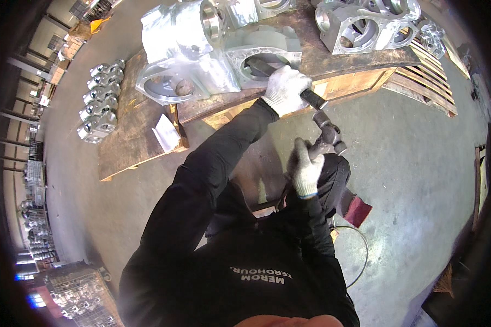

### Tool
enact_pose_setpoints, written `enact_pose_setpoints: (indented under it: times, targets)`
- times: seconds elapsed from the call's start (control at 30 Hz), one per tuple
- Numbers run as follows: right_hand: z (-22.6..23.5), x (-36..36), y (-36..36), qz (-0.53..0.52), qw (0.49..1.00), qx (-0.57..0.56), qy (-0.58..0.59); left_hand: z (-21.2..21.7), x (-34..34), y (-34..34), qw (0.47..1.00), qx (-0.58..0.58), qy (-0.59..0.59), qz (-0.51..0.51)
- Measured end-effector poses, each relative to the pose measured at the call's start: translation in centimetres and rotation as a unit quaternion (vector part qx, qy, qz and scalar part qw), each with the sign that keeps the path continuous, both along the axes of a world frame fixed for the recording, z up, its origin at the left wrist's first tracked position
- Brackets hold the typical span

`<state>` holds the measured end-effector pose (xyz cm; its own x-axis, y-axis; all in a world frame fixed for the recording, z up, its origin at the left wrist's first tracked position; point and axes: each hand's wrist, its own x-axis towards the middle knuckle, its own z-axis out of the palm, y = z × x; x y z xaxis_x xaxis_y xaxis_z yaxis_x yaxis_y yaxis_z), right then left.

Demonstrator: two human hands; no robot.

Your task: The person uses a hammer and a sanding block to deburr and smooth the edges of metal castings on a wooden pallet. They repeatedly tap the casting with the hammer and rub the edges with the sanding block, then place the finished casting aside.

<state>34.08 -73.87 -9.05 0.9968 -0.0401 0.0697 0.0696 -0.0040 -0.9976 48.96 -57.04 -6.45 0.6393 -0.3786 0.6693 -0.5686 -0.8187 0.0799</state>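
Note:
My left hand (286,91), in a white knit glove, is closed round a dark chisel-like bar (313,99). One end of the bar reaches into the round opening of a silver metal casting (292,43); its blunt end points right, toward me. My right hand (307,170), gloved in white with dark fingertips, is closed on a hammer. The hammer head (327,134) is just below the bar's blunt end, apart from it as far as I can see. Most of the hammer's handle is hidden by my hand. Another large casting (185,35) stands left of my left hand.
The castings stand on a worn wooden bench (343,65). More castings (365,27) sit at its right, beside a slatted pallet (425,82). Several smaller castings (101,101) line the left side near a white paper (166,133). A dark red object (358,211) and thin hose (367,250) are low right.

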Motion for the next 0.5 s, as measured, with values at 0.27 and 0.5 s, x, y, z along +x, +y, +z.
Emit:
enact_pose_setpoints:
  times: [0.27, 0.5]
  targets:
    - [1.6, 0.5, -1.1, -0.064, 0.854, 0.494, -0.150, -0.6, 0.7, 0.0, 0.999, -0.033, -0.041, -0.013]
    - [0.5, 1.2, -0.4, -0.045, 0.973, 0.224, 0.044, -0.8, 0.5, -0.2, 1.000, 0.004, -0.005, 0.013]
